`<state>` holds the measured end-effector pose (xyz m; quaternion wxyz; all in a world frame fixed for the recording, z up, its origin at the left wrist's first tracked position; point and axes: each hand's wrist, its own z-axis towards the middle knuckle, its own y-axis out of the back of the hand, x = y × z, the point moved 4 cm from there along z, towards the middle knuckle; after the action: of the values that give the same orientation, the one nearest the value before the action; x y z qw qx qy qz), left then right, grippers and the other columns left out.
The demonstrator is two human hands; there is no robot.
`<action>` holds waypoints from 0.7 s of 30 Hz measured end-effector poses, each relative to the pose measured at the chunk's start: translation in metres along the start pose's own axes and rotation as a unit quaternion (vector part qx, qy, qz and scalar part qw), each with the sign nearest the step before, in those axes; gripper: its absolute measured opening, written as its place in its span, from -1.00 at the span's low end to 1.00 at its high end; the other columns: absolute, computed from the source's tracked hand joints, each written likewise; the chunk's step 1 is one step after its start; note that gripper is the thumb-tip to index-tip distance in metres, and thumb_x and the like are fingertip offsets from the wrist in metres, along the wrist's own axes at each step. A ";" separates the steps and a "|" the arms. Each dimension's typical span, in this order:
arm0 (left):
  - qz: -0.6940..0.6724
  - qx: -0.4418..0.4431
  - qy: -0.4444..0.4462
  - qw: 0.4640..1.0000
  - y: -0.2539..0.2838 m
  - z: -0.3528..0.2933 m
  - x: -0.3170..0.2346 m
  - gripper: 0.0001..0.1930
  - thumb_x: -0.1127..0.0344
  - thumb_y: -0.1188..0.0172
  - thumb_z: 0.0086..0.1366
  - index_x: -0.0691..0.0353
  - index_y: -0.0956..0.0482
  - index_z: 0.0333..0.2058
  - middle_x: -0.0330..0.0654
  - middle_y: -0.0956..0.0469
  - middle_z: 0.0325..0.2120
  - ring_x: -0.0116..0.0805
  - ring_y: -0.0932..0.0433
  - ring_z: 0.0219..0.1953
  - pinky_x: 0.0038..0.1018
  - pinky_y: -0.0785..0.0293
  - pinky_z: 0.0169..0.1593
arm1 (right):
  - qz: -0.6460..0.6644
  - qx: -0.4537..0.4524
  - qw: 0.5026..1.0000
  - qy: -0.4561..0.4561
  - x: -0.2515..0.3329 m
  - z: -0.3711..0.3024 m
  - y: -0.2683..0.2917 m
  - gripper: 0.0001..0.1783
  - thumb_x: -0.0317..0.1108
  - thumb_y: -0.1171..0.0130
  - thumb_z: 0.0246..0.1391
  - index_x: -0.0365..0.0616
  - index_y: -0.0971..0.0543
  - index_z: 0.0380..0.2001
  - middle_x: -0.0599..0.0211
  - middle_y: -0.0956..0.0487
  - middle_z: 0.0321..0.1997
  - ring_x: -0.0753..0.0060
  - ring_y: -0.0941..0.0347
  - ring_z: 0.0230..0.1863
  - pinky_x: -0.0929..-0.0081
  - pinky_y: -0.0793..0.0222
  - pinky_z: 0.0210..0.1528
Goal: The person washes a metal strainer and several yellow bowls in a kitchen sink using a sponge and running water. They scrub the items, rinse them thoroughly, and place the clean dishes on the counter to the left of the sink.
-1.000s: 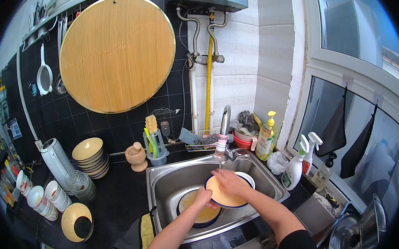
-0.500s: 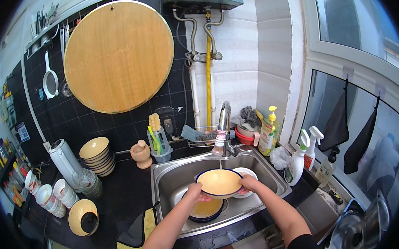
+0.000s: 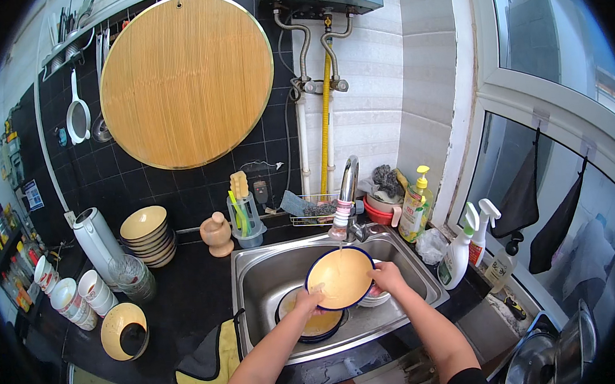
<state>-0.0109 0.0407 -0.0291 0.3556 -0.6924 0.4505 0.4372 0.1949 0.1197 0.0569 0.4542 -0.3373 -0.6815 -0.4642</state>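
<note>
Both hands grip a cream enamel bowl (image 3: 341, 278) with a dark blue rim, tilted so its inside faces me. My left hand (image 3: 310, 301) is closed on its lower left rim; my right hand (image 3: 387, 277) holds its right edge. Just above hangs the chrome faucet (image 3: 350, 179), with a pink-and-white nozzle (image 3: 340, 218), and a thin stream of water falls to the bowl. Below, in the steel sink (image 3: 259, 272), sits another dark-rimmed bowl (image 3: 321, 325) with yellowish contents. White bowls (image 3: 374, 299) are partly hidden behind my right hand.
Left of the sink stand stacked cream bowls (image 3: 147, 233), a wooden mortar (image 3: 216, 235), white cups (image 3: 97, 292) and a bowl with a dark round thing (image 3: 124, 332). A grey-yellow cloth (image 3: 215, 356) lies at the sink's edge. Soap (image 3: 414, 206) and spray bottles (image 3: 459, 247) line the right.
The held bowl has tipped from nearly level to steeply tilted, its inside turned toward me. My right hand has moved slightly up. The view has shifted a little.
</note>
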 end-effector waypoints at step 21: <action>0.286 -0.022 -0.327 0.901 0.014 -0.013 -0.076 -0.58 0.32 0.10 0.18 0.13 -0.26 0.05 0.15 -0.44 -0.23 0.04 -0.43 -0.15 -0.29 -0.33 -0.07 | 0.222 -0.020 0.975 -0.024 -0.071 0.037 -0.024 -0.78 -0.42 0.00 0.03 -0.33 -0.44 -0.27 0.19 -0.53 -0.39 0.32 -0.51 -0.50 0.46 -0.54 -0.49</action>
<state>-0.0360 0.0480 0.0445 0.3268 -0.3598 0.4780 0.7316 0.1879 0.1435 -0.0227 0.5225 -0.5004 -0.5907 -0.3573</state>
